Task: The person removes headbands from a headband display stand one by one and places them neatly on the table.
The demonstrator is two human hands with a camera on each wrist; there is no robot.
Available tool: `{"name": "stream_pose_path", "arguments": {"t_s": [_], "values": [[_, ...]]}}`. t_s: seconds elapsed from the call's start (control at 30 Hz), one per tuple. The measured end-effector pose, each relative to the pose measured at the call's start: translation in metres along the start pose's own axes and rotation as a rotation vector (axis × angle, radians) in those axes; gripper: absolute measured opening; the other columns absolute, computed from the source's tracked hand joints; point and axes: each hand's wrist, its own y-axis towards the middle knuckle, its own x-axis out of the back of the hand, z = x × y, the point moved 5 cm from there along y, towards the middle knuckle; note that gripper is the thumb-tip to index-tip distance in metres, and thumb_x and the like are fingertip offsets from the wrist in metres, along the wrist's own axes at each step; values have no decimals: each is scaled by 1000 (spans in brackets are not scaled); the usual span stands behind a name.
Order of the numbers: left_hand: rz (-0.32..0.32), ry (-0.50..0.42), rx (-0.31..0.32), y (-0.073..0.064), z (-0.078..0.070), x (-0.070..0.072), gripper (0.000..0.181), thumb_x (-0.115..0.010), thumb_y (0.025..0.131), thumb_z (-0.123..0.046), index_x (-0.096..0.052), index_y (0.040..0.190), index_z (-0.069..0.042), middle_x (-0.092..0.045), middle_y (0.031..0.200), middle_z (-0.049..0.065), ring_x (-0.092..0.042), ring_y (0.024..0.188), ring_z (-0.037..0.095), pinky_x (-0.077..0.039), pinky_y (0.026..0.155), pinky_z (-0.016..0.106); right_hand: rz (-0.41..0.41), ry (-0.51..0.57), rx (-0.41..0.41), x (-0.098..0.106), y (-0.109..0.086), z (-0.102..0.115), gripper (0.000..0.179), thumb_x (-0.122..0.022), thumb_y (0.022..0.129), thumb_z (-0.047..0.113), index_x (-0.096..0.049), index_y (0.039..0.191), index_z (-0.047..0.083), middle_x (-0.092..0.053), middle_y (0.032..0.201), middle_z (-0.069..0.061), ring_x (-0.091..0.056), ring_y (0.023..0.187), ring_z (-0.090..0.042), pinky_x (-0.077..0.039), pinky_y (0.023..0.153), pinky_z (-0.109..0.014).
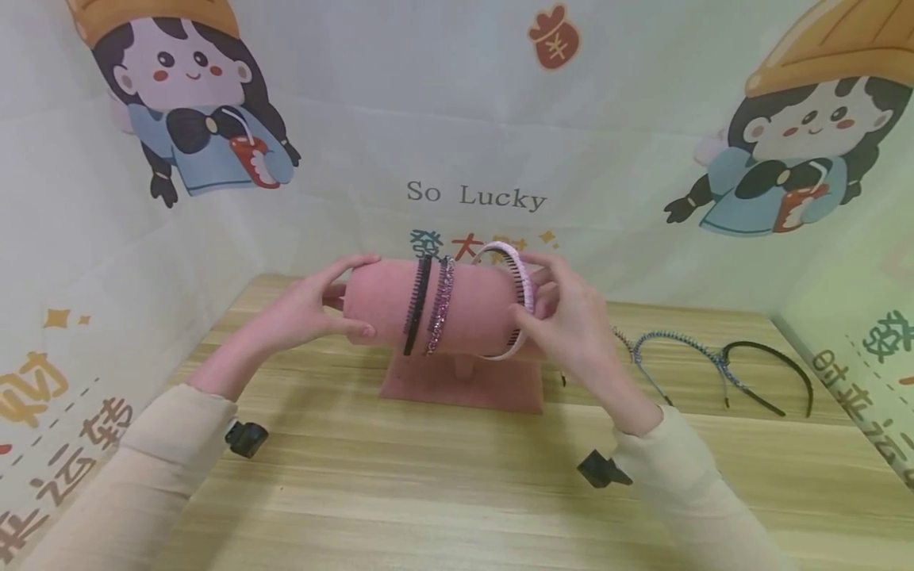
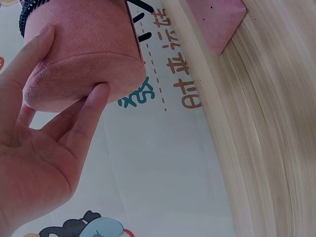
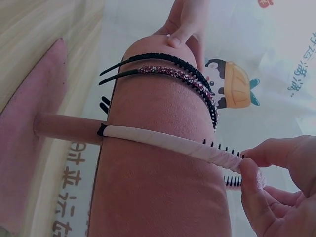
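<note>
Evidently to steady a plush pink cylindrical stand [image 1: 474,305], my left hand [image 1: 303,309] gripped its end, thumb and fingers apart; my right hand [image 1: 571,313] pinched a pale-pink fabric-wrapped headband [image 3: 177,143] arched around it.

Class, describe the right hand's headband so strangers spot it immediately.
Find the pink fabric cylinder above the wooden table. Near its right end, the right hand pinches a pale pink wrapped headband. Its neighbours are a black headband and a glittery pink headband; only it is pale.
</note>
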Motion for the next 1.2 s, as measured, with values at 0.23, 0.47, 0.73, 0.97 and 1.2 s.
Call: {"name": "stream_pose_path", "arguments": {"t_s": [0.23,0.47,0.73,0.97,1.2], "values": [[-3,-5,8,0,2,0,94,-82,80,-35,-24,154,-39,-50,149,12,-58,125,33,-49,100,54,-29,53,18,22,-1,1,61,-74,84,6,-50,140,13,-62,104,-9,-60,80,-17,-52,66,-20],[0,1,4,1,4,0,94,-82,80,-35,-24,154,-38,-49,150,13,-59,124,33,-51,98,53,7,32,-8,32,-5,4,61,-74,85,9,-51,141,19,-63,106,-8,-59,82,-18,-50,66,-18],[-5,11,0,1,0,-1,95,-82,80,-33,-24,155,-36,-50,149,14,-59,124,35,-49,100,56,10,35,7,51,-12,8,60,-74,87,10,-51,141,23,-63,106,-8,-59,79,-19,-52,62,-19],[-4,14,-6,2,1,0,94,-82,81,-33,-25,154,-39,-53,146,13,-60,122,33,-49,99,54,15,46,-14,64,-16,9,59,-70,89,8,-49,143,20,-60,109,-9,-58,77,-14,-57,59,-23],[-5,11,-17,3,3,0,93,-82,81,-35,-25,154,-40,-54,144,12,-61,120,32,-51,97,52,-28,4,47,75,-21,12,57,-72,89,12,-51,142,22,-62,105,-6,-60,73,-9,-55,59,-20]]}}
